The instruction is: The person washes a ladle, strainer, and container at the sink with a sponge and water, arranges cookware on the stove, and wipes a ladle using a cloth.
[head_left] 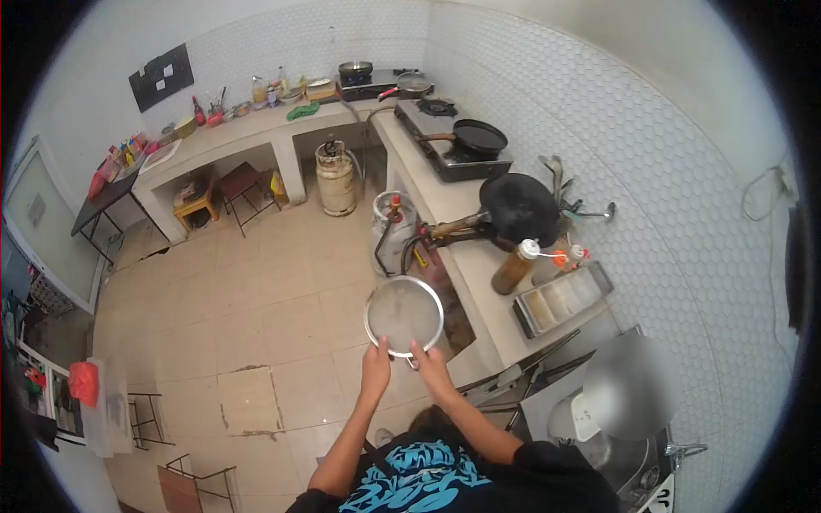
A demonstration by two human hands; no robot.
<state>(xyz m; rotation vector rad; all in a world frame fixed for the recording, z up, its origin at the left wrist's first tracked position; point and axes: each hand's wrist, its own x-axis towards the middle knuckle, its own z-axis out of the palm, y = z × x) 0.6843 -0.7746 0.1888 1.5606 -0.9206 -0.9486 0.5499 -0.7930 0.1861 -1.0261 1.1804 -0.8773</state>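
Observation:
A round, metal-rimmed vessel that looks like a strainer or shallow pan (404,315) is held up over the floor, left of the counter. My left hand (375,368) grips its near rim on the left, thumb on top. My right hand (429,366) closes on the near rim a little to the right, with a small metal loop beside it. The fingers under the rim are hidden. Beyond the vessel stands a grey gas cylinder (395,224) with a red valve.
On the right counter are a black wok (518,209), a frying pan (479,138) on a stove, a sauce bottle (515,268) and a seasoning tray (563,299). A sink (611,462) lies at lower right. Another gas cylinder (336,181) stands farther back.

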